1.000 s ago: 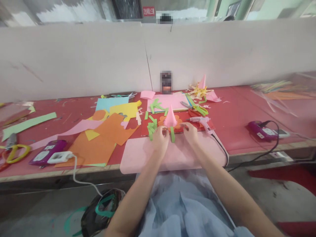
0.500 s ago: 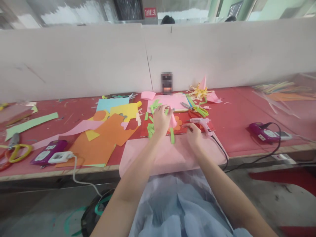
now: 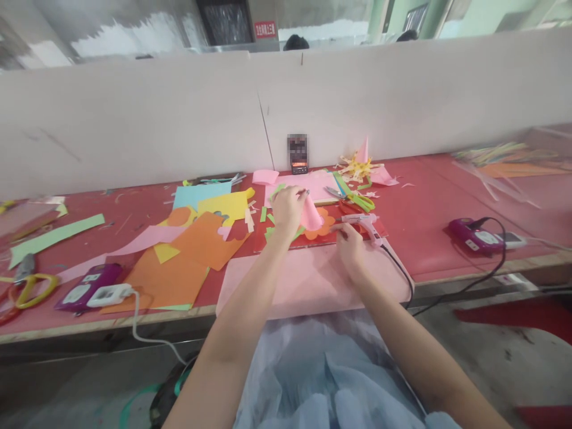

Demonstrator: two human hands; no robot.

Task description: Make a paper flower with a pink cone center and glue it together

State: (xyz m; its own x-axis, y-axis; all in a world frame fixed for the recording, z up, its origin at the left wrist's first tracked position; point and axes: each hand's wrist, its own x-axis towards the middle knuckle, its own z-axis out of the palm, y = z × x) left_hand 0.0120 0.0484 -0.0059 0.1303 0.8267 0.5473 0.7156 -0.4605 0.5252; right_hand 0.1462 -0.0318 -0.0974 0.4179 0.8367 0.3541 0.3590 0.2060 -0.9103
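My left hand (image 3: 286,210) is closed around the base of a pink paper cone (image 3: 310,215), which leans to the right over an orange paper flower (image 3: 322,227) on a red card (image 3: 308,236). Green paper strips (image 3: 270,231) lie by that hand. My right hand (image 3: 348,243) rests on the card's right part, fingers curled, beside a pink glue gun (image 3: 363,221). I cannot make out anything in its fingers. A large pink sheet (image 3: 308,280) lies under both wrists at the table's front edge.
Orange, yellow and blue paper sheets (image 3: 196,238) spread to the left. Green-handled scissors (image 3: 355,198) lie behind the glue gun. Purple devices (image 3: 87,279) (image 3: 473,233) sit left and right, with cables over the edge. Yellow scissors (image 3: 27,286) lie far left. A white partition (image 3: 179,119) backs the table.
My left hand moved forward from the green strip at the card's front edge and took hold of the pink cone, tipping it to the right. My right hand stayed by the glue gun.
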